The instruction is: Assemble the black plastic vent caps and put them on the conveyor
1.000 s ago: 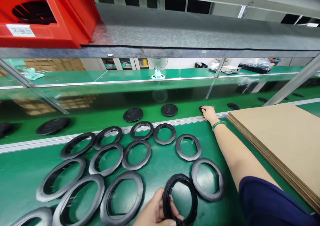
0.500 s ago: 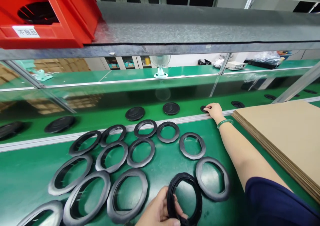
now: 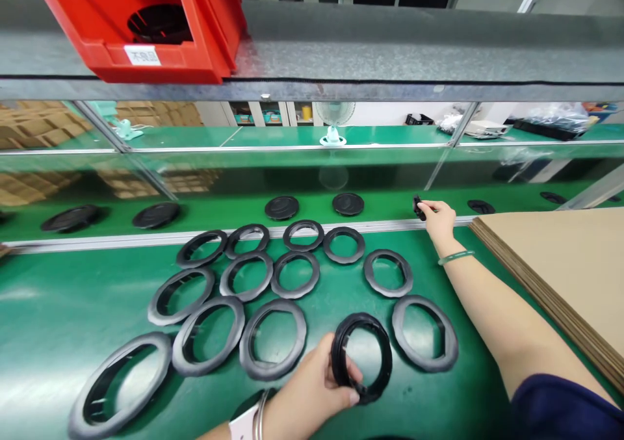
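Observation:
My left hand (image 3: 314, 388) is closed on a black ring (image 3: 361, 357), thumb inside it, just above the green table near the front edge. My right hand (image 3: 437, 219) reaches far forward to the conveyor belt and pinches a small black disc (image 3: 418, 207), tilted up on its edge. A green bangle (image 3: 455, 257) sits on that wrist. Several grey-black rings (image 3: 295, 273) lie flat in rows on the table between my hands.
Black round caps (image 3: 348, 203) ride on the green conveyor (image 3: 219, 209) beyond a metal rail. A stack of cardboard sheets (image 3: 560, 264) fills the right side. A red bin (image 3: 146, 24) stands on the overhead shelf at upper left.
My right hand has lifted the small black disc off the belt and tipped it on edge. The view has shifted left. My left hand still holds the ring.

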Action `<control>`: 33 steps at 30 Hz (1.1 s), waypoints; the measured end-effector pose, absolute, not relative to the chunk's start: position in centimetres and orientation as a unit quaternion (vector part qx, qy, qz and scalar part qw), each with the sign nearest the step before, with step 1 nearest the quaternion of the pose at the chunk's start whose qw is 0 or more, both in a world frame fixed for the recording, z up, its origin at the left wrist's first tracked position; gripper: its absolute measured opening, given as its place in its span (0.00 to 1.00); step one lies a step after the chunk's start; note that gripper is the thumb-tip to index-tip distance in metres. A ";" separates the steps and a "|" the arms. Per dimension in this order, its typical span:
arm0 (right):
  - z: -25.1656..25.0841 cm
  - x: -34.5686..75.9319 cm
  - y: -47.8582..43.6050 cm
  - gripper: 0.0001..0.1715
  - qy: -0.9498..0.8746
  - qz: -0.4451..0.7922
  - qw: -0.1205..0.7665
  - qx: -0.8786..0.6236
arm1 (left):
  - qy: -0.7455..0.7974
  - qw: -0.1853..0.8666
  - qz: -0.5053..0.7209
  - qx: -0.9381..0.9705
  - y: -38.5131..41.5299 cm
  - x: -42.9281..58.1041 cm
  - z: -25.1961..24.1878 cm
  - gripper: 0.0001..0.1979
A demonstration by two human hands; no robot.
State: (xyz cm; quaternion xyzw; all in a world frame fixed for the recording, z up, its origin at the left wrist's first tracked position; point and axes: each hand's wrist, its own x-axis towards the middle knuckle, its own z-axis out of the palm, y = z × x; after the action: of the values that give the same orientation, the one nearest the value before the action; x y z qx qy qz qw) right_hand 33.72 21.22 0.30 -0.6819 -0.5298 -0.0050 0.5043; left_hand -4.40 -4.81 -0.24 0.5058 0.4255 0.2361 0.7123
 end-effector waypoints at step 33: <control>1.2 17.4 -3.1 0.15 -0.903 0.022 0.285 -0.320 | 0.531 0.651 0.279 0.466 -4.9 -3.6 0.2 0.31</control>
State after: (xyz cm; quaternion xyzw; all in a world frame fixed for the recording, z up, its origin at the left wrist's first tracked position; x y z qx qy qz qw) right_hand 17.39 -3.15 1.25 -0.3202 -0.9031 0.0220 0.2854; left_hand -3.62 -4.90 0.23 0.4657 0.5309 0.2786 0.6508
